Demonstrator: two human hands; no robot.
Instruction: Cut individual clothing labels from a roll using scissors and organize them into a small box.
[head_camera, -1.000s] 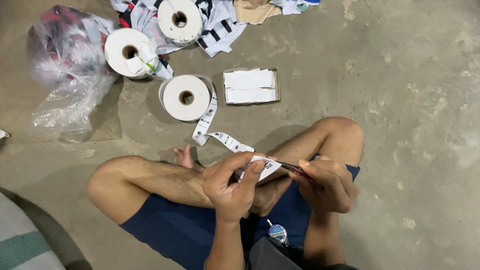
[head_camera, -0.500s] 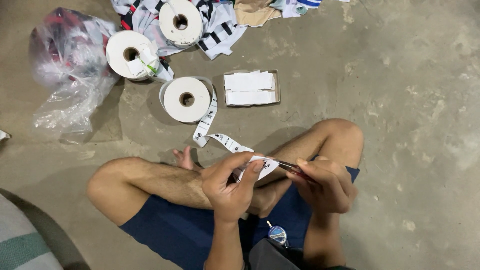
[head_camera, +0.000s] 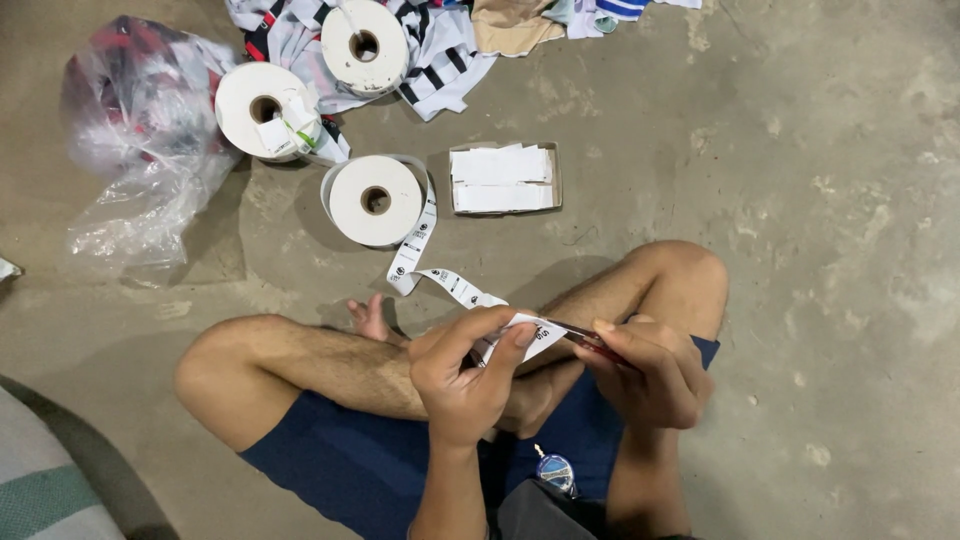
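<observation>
L hand (head_camera: 465, 375) fingers pinch the free end of a white printed label tape (head_camera: 520, 335), thumb on top. R hand (head_camera: 645, 375) fingers are closed round a thin red-handled tool (head_camera: 585, 340), prob. scissors, tip touching the tape end; blades hard to make out, mostly hidden by the fingers.

Tape runs up-left from the hands, curling across the floor to a white label roll (head_camera: 375, 200) just above the bare foot. Beside it a small open cardboard box of cut white labels (head_camera: 503, 178). Two more white rolls (head_camera: 265, 110) farther up-left, one resting on striped cloth (head_camera: 440, 60), cut off by the top edge. Crumpled clear plastic bag (head_camera: 130, 160) at left, contents unclear.

Person sits cross-legged in blue shorts on bare, stained concrete floor (head_camera: 820, 200).
</observation>
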